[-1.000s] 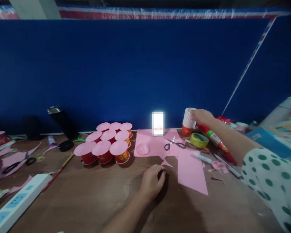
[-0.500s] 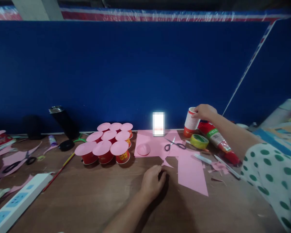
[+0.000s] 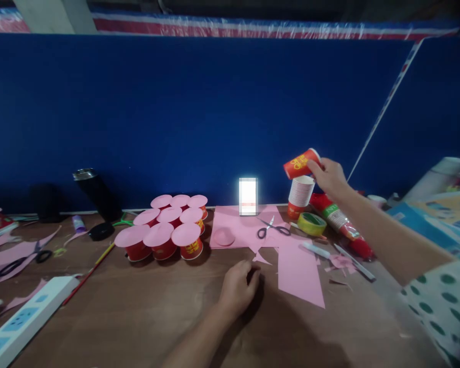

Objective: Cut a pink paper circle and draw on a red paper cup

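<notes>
A red paper cup with yellow print is gripped near its rim by my right hand, tilted on its side in the air. Just below it stands a stack of paper cups, white rims up. My left hand rests on the table with its fingers curled; whether anything is in them is hidden. Beyond it lie a pink paper sheet, a loose pink paper disc and dark-handled scissors. Several upside-down red cups topped with pink paper discs stand in rows to the left.
Right of the cup stack are yellow tape, a red plastic package and a white glue tube. A pink paper strip lies nearer. At left are a power strip, a black flask and a pencil.
My right hand has lifted one cup off the top of the stack and tipped it sideways. My left hand has stayed in place. The view has shifted slightly.
</notes>
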`<move>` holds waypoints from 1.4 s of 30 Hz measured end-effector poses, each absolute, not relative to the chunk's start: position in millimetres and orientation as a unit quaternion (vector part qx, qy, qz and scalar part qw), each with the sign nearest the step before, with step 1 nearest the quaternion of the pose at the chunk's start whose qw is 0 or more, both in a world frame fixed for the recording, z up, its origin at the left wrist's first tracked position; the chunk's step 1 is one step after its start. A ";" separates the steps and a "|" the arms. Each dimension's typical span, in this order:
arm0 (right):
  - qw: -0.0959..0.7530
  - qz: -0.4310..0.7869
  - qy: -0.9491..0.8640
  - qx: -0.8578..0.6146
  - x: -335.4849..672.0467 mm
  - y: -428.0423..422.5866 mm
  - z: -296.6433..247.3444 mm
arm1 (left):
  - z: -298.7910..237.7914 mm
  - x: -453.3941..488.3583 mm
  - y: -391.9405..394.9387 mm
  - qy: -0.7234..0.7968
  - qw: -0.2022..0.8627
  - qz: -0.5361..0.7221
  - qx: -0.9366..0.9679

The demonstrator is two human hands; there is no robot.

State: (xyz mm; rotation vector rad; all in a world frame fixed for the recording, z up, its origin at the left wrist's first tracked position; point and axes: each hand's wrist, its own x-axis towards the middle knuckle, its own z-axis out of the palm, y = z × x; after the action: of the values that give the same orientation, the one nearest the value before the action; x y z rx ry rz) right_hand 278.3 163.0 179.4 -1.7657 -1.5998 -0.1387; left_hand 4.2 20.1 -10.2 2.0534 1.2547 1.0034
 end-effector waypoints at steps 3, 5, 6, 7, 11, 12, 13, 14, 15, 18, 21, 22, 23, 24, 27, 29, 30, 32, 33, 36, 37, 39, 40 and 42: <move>0.546 0.273 -0.527 -0.591 233.9 126.7 140.0 | -11.4 3.9 18.8 0.458 0.286 0.406 0.737; 0.544 0.350 -0.519 -0.558 200.2 95.8 106.5 | -12.1 2.9 17.4 0.452 0.294 0.444 0.716; 0.544 0.427 -0.506 -0.516 184.2 80.7 89.5 | -12.3 2.2 16.8 0.452 0.299 0.469 0.697; 0.530 0.497 -0.493 -0.479 169.7 67.1 73.3 | -12.1 1.3 16.4 0.454 0.305 0.496 0.674; 0.552 0.608 -0.410 -0.396 132.2 34.8 26.4 | -8.4 -2.7 19.9 0.471 0.342 0.564 0.586; 0.552 0.630 -0.390 -0.381 128.3 31.7 20.0 | -7.4 -3.6 22.1 0.480 0.340 0.574 0.570; 0.534 0.651 -0.388 -0.375 126.0 29.8 15.3 | -6.6 -4.4 24.6 0.487 0.337 0.588 0.551; 0.509 0.667 -0.396 -0.373 124.9 28.4 12.1 | -6.3 -5.2 27.1 0.487 0.338 0.606 0.530; 0.489 0.674 -0.409 -0.374 124.5 27.2 10.1 | -6.6 -5.9 29.3 0.481 0.343 0.623 0.512; 0.441 0.672 -0.473 -0.361 124.1 22.2 7.7 | -9.8 -7.4 32.3 0.463 0.372 0.640 0.487; 0.395 0.650 -0.565 -0.319 122.8 15.7 9.3 | -13.3 -7.9 30.0 0.480 0.395 0.619 0.480; 0.386 0.635 -0.597 -0.303 122.6 13.9 10.6 | -13.8 -7.8 28.7 0.489 0.399 0.613 0.476; 0.380 0.615 -0.627 -0.290 122.8 12.4 12.3 | -13.8 -7.7 27.6 0.497 0.402 0.608 0.472; 0.376 0.590 -0.655 -0.285 123.6 11.5 14.1 | -13.4 -7.7 26.6 0.503 0.403 0.605 0.467; 0.357 0.485 -0.733 -0.317 130.5 13.9 17.9 | -11.4 -8.1 25.8 0.512 0.401 0.607 0.456; 0.336 0.396 -0.774 -0.364 140.6 21.8 17.6 | -10.4 -9.1 27.1 0.518 0.394 0.610 0.451; 0.329 0.350 -0.787 -0.388 147.8 28.0 16.6 | -10.1 -9.7 28.1 0.526 0.392 0.608 0.448; 0.339 0.225 -0.792 -0.455 166.6 44.2 13.5 | -9.9 -10.9 30.2 0.543 0.394 0.599 0.437; 0.337 0.152 -0.784 -0.499 177.8 53.3 11.5 | -9.9 -11.4 31.0 0.549 0.401 0.593 0.432; 0.232 -0.029 -0.761 -0.605 211.7 78.3 4.0 | -9.5 -11.8 31.6 0.552 0.426 0.582 0.418; 0.218 -0.043 -0.752 -0.621 220.8 84.3 1.1 | -9.3 -11.6 31.2 0.552 0.434 0.578 0.416; 0.196 -0.051 -0.751 -0.628 232.9 91.9 -4.8 | -8.9 -10.8 30.1 0.553 0.444 0.569 0.416; 0.186 -0.054 -0.755 -0.627 235.8 93.7 -7.4 | -8.7 -10.2 29.5 0.552 0.444 0.567 0.420; 0.169 -0.063 -0.759 -0.626 237.2 94.3 -10.3 | -7.7 -8.7 28.5 0.548 0.441 0.560 0.438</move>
State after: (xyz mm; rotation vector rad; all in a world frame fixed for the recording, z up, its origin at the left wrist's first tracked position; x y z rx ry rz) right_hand 237.2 94.3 -10.3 -1.7785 -2.1568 -0.1798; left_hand -8.7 28.5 -7.7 1.0883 1.3593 1.3901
